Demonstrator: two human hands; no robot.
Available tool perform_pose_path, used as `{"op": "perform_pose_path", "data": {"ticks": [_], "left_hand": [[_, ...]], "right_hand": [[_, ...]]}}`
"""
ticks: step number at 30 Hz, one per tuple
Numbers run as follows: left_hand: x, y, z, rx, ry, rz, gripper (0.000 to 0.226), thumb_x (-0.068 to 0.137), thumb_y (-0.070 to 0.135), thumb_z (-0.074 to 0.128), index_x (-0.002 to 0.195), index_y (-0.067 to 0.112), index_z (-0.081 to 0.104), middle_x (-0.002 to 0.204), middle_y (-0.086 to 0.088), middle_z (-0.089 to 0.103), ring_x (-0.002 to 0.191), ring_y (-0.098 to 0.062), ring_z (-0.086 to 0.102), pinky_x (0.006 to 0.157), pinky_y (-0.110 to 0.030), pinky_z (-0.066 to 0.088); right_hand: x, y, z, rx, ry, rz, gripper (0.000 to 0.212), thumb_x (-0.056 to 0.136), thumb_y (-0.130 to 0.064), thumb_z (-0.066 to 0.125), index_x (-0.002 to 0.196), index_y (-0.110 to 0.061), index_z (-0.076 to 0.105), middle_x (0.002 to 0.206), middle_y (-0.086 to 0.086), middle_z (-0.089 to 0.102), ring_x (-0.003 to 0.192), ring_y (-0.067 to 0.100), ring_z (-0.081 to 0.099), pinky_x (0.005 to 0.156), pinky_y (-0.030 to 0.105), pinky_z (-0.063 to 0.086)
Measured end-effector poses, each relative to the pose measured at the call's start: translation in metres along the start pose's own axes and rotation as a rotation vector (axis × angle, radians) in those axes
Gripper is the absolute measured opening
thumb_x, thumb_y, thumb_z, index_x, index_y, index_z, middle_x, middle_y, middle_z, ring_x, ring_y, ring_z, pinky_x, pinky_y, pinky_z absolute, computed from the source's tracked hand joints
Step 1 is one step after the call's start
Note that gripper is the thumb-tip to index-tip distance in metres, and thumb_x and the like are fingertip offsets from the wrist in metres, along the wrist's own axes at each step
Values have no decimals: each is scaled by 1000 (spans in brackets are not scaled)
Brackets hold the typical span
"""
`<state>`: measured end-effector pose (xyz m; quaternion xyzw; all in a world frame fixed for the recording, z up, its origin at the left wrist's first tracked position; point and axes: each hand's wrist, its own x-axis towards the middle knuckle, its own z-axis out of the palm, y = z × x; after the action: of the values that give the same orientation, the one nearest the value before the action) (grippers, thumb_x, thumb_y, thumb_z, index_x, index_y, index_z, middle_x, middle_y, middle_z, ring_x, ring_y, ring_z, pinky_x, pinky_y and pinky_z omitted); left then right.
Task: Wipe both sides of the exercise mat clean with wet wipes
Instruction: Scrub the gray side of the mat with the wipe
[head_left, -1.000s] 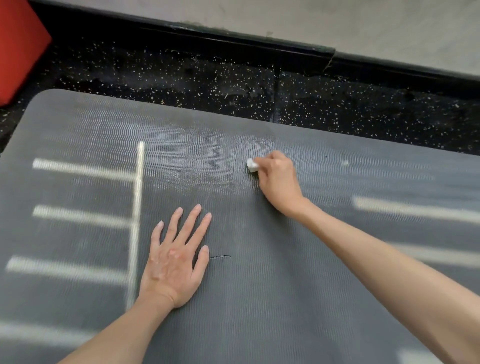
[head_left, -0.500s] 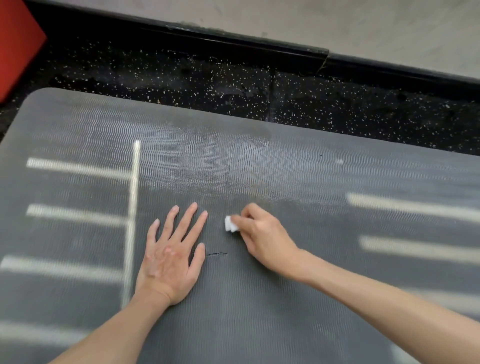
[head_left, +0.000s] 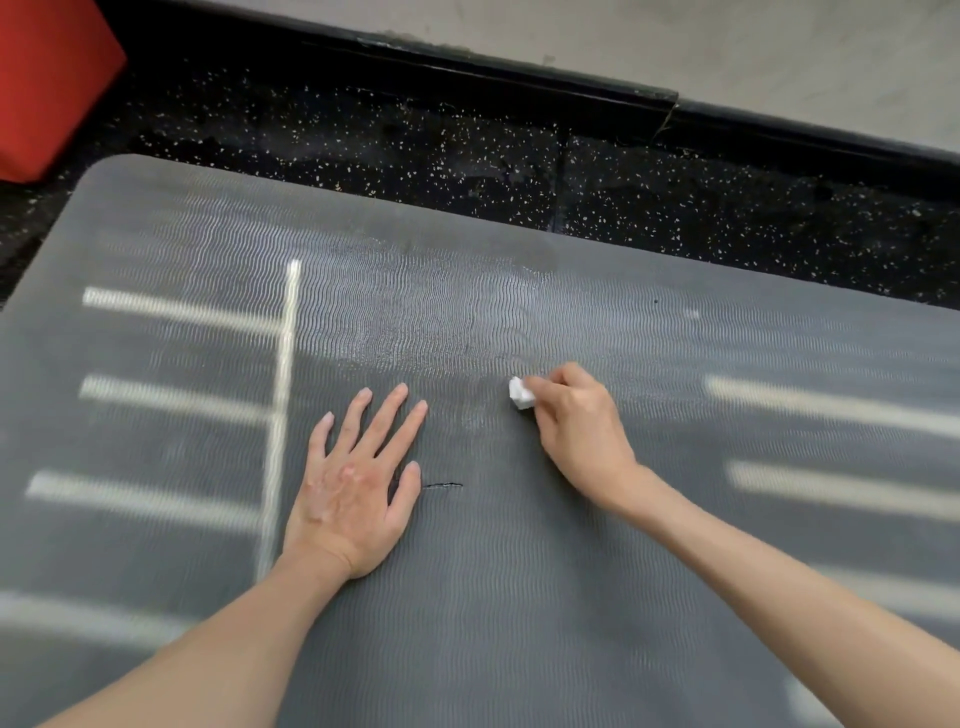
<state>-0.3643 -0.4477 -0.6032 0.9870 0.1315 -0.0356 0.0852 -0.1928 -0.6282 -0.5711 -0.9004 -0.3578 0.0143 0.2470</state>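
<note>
Exercise mat (head_left: 519, 597), dark grey with wavy ribbing and pale printed lines (head_left: 280, 405), laid flat on a black speckled floor (head_left: 363, 140) and filling most of the head view.

Left hand (head_left: 353, 483) pressed palm-down on the mat near its middle, fingers (head_left: 387, 421) straight and spread, holding nothing.

Right hand (head_left: 579, 431) just to the right and a little farther from the camera, fingers (head_left: 550, 387) curled round a small wadded white wet wipe (head_left: 520, 393), held low at the mat's surface with the wad poking out on the left of the fist.

Short dark mark (head_left: 442, 485) on the mat just beside the left thumb, between the two hands.

Shinier, damp-looking patch (head_left: 441, 322) on the ribbing beyond both hands, toward the far edge.

Past that edge, a strip of floor, then a black baseboard (head_left: 519, 78) under a pale wall (head_left: 727, 41).

Red block (head_left: 47, 78) at top left, near the mat's rounded corner.

Both forearms bare, reaching in from the bottom of the view.
</note>
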Motion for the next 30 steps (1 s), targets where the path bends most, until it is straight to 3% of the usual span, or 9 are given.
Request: {"op": "perform_pose_path", "data": {"ticks": [3,6,10,12,16,20,22,26,30], "left_hand": [[1,0,0,-5,-3,-9,60,96,43,28,155,31,25,163,7,21,148,-25,21,118,-47,12],[1,0,-3,-21,-21,-19,61,96,44,25,155,32,25,163,8,19,149,-24,18,119,-49,13],[2,1,-6,-26,-32,-21,63,95,46,19,156,31,25,163,7,18,150,-25,15,120,-49,10],[0,2,-6,-11,-29,-19,64,94,47,16,156,31,23,164,7,17,151,-24,14,120,-48,9],[-1,1,-3,35,-6,-13,67,94,49,11,157,29,17,164,5,14,151,-26,13,120,-48,9],[-1,5,2,58,-6,-30,71,92,51,3,157,25,13,165,2,11,151,-28,10,119,-49,8],[-13,10,7,52,0,-44,73,91,52,3,157,22,15,165,1,10,152,-28,9,119,-49,8],[-57,20,13,43,-14,-46,70,95,50,11,156,17,20,165,-2,12,151,-29,15,118,-49,14],[-96,32,16,42,-18,-63,66,98,46,17,155,15,25,163,-5,18,150,-29,19,117,-49,19]], "right_hand": [[-41,-25,5,34,-138,-106,13,85,-8,51,83,-3,62,78,7,46,60,25,47,51,36,44],[-54,-27,-3,43,-321,-258,27,87,-18,40,86,-6,64,80,8,50,63,27,52,52,33,45],[-21,-3,-1,-43,-43,-95,31,88,-19,39,82,0,63,77,13,49,58,29,47,49,39,47],[-50,-19,6,-32,-66,-158,19,85,-9,43,77,1,57,76,12,46,58,26,43,48,36,42],[-93,-36,0,20,-300,-346,6,85,-2,55,80,-1,59,79,12,46,61,28,44,50,33,36],[-64,-19,3,-17,-49,-167,6,78,8,60,75,4,62,75,16,50,60,31,51,50,32,37],[-93,-39,12,4,-61,-202,8,75,8,59,70,4,57,74,17,49,59,31,50,51,34,36],[-125,-60,5,32,-332,-350,7,75,4,59,73,-2,62,74,16,51,59,33,53,49,32,37],[-102,-46,-3,7,-108,-190,14,70,10,67,74,-2,64,67,14,49,52,32,52,47,26,29]]}}
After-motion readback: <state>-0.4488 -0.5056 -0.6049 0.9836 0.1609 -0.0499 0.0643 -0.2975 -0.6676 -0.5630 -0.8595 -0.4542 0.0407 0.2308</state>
